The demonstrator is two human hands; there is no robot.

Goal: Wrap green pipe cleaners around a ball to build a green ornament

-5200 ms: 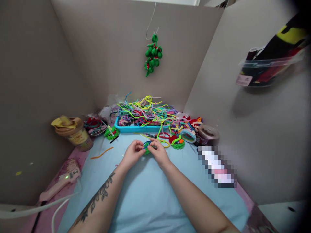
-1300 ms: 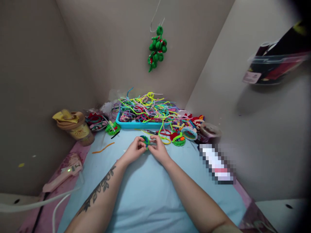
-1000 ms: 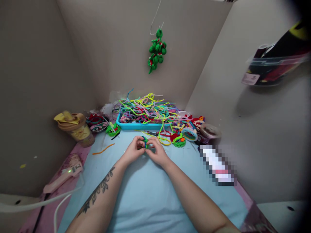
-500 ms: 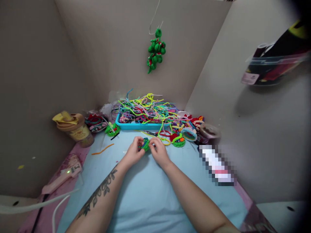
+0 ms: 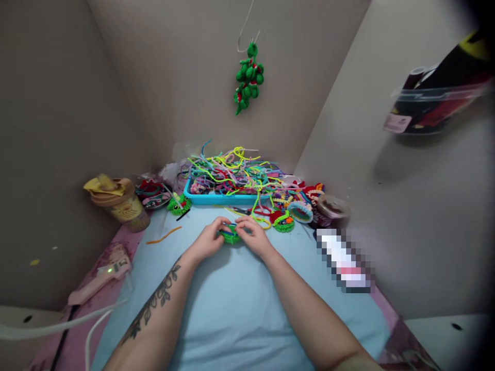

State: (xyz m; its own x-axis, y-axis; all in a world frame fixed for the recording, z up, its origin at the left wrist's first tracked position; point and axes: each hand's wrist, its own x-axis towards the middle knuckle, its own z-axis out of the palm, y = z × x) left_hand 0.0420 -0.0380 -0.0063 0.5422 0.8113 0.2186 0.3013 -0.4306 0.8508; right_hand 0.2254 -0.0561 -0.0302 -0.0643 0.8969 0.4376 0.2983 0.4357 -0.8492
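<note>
left hand [image 5: 208, 240] gripped green pipe-cleaner piece [image 5: 231, 236] with closed fingers | right hand [image 5: 253, 237] pinched its other side | piece was low over blue bench [image 5: 232, 309] | blue tray [image 5: 216, 199] of pipe cleaners was behind | orange pipe cleaner [image 5: 163, 236] lay left

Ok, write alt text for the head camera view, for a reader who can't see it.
Both hands, left hand and right hand, pinch a small green coiled pipe-cleaner piece over a light blue mat. Behind them a turquoise plastic tray overflows with a tangle of multicoloured pipe cleaners; a pink glue gun lies far left, and a green pipe-cleaner ornament hangs on the wall.
</note>
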